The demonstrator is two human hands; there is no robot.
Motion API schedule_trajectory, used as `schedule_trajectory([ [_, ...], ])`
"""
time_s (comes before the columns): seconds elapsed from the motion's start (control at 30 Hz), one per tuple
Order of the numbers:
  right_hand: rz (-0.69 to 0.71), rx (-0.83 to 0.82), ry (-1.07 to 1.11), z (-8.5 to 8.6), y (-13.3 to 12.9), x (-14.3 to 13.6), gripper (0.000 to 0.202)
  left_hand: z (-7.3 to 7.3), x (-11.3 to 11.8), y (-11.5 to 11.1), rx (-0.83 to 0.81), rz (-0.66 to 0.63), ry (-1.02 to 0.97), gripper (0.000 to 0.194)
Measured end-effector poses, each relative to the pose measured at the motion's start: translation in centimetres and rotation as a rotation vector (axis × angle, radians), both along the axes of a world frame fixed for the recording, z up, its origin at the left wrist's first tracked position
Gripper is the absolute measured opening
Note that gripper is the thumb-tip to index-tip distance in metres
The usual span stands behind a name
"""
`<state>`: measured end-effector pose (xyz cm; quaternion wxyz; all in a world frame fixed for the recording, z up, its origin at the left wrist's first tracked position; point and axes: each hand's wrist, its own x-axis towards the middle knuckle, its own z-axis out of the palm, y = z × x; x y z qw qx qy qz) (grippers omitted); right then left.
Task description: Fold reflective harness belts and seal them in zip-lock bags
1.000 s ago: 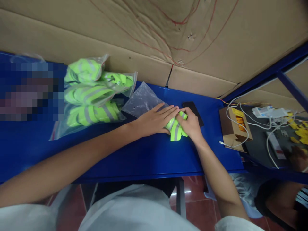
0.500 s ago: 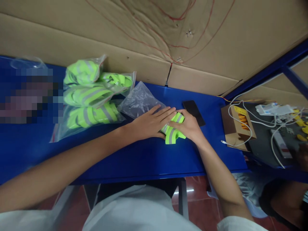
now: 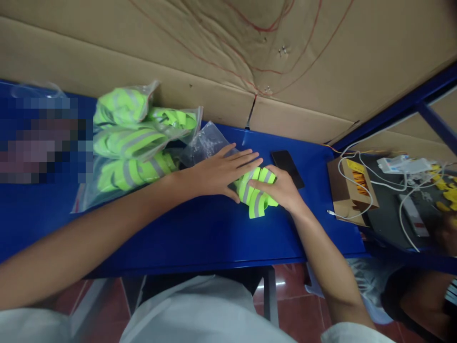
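My right hand [image 3: 280, 186] is wrapped around a folded bundle of neon-yellow reflective straps [image 3: 255, 202] with grey stripes, thumb across its top. One strap end hangs loose toward me. My left hand [image 3: 223, 172] lies flat with its fingers spread, at the left side of the bundle and over part of a clear plastic bag [image 3: 205, 142]. Whether the bundle is partly inside that bag is hidden by the left hand. To the left, several filled zip bags [image 3: 124, 174] of the same straps lie in a heap.
A dark phone [image 3: 287, 167] lies on the blue table [image 3: 214, 238] beyond my right hand. Farther right stand a cardboard box [image 3: 352, 190] and tangled white cables [image 3: 405, 188]. A cardboard-covered wall [image 3: 214, 102] borders the back. Another person's arm [image 3: 424, 295] is at lower right.
My left hand has shifted slightly left and its fingers have spread, uncovering more of the strap bundle. My right hand has kept its grip.
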<state>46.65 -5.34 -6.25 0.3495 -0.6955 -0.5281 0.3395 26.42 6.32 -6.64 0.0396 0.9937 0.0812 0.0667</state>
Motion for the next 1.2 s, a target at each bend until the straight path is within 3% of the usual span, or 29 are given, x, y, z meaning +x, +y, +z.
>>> schedule_trajectory([
  [0.2,-0.016,-0.143,0.477,0.8,0.1,1.0,0.048,-0.4,0.7,-1.7,0.016,-0.035,-0.092,0.118],
  [0.3,-0.056,-0.153,0.557,0.6,0.2,0.5,0.042,-0.3,0.5,-2.8,0.068,0.013,-0.149,0.122],
  [0.47,-0.201,0.092,0.239,-0.6,0.1,-1.4,0.022,-1.4,0.0,-3.4,0.217,0.065,-0.125,0.109],
  [0.6,-0.169,0.160,-0.019,-1.0,-0.2,-2.2,0.018,-2.1,0.1,-3.5,0.259,0.093,-0.144,0.103],
  [0.77,-0.133,0.169,-0.171,-0.5,-0.8,-2.7,0.017,-1.7,0.7,-3.5,0.169,0.122,-0.141,0.103],
  [0.87,-0.101,0.146,-0.049,0.0,-1.0,-2.8,0.023,-1.3,0.7,-3.1,0.096,0.163,-0.151,0.107],
  [1.0,-0.036,0.097,0.311,0.2,-0.8,-2.2,0.032,-0.7,0.4,-3.0,0.123,0.149,-0.148,0.110],
  [1.2,-0.155,0.042,0.647,-0.5,-0.6,-1.3,0.030,0.4,0.3,-4.4,0.261,0.093,-0.153,0.115],
])
